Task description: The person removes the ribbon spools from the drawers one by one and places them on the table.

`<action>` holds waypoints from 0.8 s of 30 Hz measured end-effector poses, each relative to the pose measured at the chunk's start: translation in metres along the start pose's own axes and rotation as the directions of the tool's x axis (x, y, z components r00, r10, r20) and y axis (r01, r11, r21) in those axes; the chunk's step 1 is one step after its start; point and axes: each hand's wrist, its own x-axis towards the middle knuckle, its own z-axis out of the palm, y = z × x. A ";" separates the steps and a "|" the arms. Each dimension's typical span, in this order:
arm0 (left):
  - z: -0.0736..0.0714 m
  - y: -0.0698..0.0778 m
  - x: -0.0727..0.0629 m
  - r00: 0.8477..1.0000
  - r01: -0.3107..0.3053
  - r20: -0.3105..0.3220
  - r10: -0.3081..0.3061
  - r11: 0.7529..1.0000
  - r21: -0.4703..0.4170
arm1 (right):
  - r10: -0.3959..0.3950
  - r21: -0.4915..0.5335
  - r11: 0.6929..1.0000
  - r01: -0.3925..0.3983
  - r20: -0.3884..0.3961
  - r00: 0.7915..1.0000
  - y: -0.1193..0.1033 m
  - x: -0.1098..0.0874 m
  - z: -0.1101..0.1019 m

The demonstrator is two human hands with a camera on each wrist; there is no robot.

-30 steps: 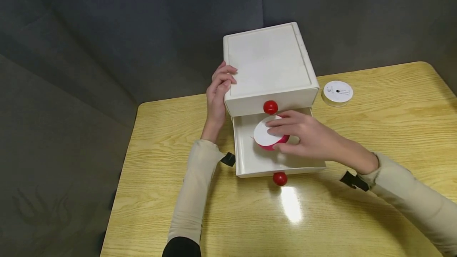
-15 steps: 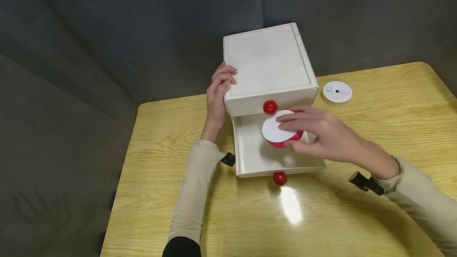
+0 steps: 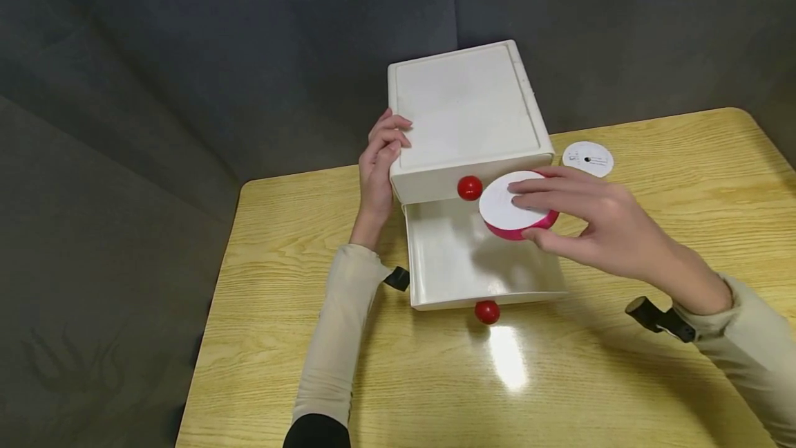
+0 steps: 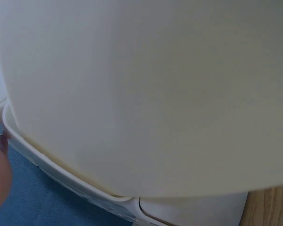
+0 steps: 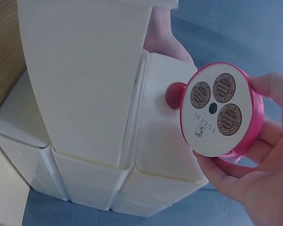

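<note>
My right hand (image 3: 606, 227) grips a spool of pink ribbon (image 3: 505, 204) by its rim, fingers over the white top and thumb at the near side. In the right wrist view the spool's other face shows brown round stamps. The spool is raised above the right part of a pulled-out lower drawer (image 3: 444, 254), casting a shadow into it. My left hand (image 3: 378, 168) holds the left side of the white drawer cabinet (image 3: 466, 106), fingertips bent over its top edge. A red knob (image 3: 469, 188) sits on the closed upper drawer, another red knob (image 3: 487, 312) on the lower one.
A second ribbon spool (image 3: 584, 157) with a white label lies right of the cabinet, partly covered by my right hand. The cabinet stands on a wooden table (image 3: 298, 254) near its back edge, in front of a dark grey curtain (image 3: 249, 54).
My right hand has lifted the pink ribbon spool from inside the lower drawer and carried it right and upward. The left hand and the cabinet have stayed in place.
</note>
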 end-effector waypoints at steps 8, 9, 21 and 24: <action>0.000 0.001 0.000 1.000 -0.001 0.002 0.001 1.000 0.015 | 0.043 -0.010 0.999 -0.045 -0.135 0.990 0.003 -0.001 -0.014; 0.000 0.001 0.000 1.000 0.001 0.001 -0.001 1.000 0.015 | 0.056 -0.012 0.998 -0.058 -0.151 0.987 0.003 -0.002 -0.017; 0.000 0.001 0.000 1.000 0.001 0.001 -0.001 1.000 0.008 | 0.163 -0.045 0.983 -0.177 -0.218 0.962 0.007 -0.011 -0.041; -0.001 0.000 -0.001 1.000 -0.002 0.003 0.002 1.000 0.011 | 0.185 -0.056 0.978 -0.201 -0.219 0.958 0.010 -0.014 -0.046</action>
